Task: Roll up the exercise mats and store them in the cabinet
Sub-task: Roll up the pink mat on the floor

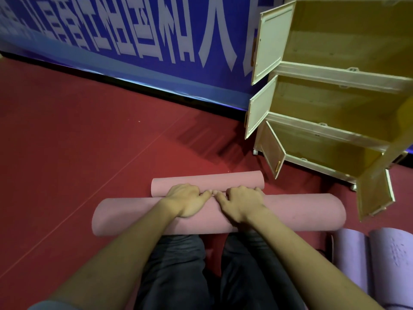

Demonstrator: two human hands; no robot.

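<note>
Pink foam exercise mat point(290, 214), nearly all rolled, lying crosswise on the dark red floor point(78, 142) just beyond the knees. Short flat tail of the same mat point(207, 181) left unrolled on the far side, its far edge curling up.

Left hand point(186, 201) and right hand point(240, 203) side by side on top of the roll at its middle, thumbs almost touching, fingers curled over the far edge of the roll and pressing down where roll meets tail. Holding the mat, not spread wide.

Pale wooden cabinet point(335, 104) far right, 3 compartments showing, doors point(271, 41) swung open, interiors apparently bare. 2 lilac rolled mats point(348, 253) near right, lying side by side on the floor, not yet stored. Blue banner with white characters point(134, 30) along the far wall.

Judged close to done with this roll; 1 more short turn should take in the tail.

Risks from here:
- Pressure only at the centre: ends could lag or loosen, leaving a cone or a slack roll that may not fit a compartment.
- Springy foam: letting go before a firm grip around the whole roll could let it unwind.
- Curled tail edge: could fold under rather than lie flat.
- Long roll, open doors near: an end could knock a door when lifted.
</note>
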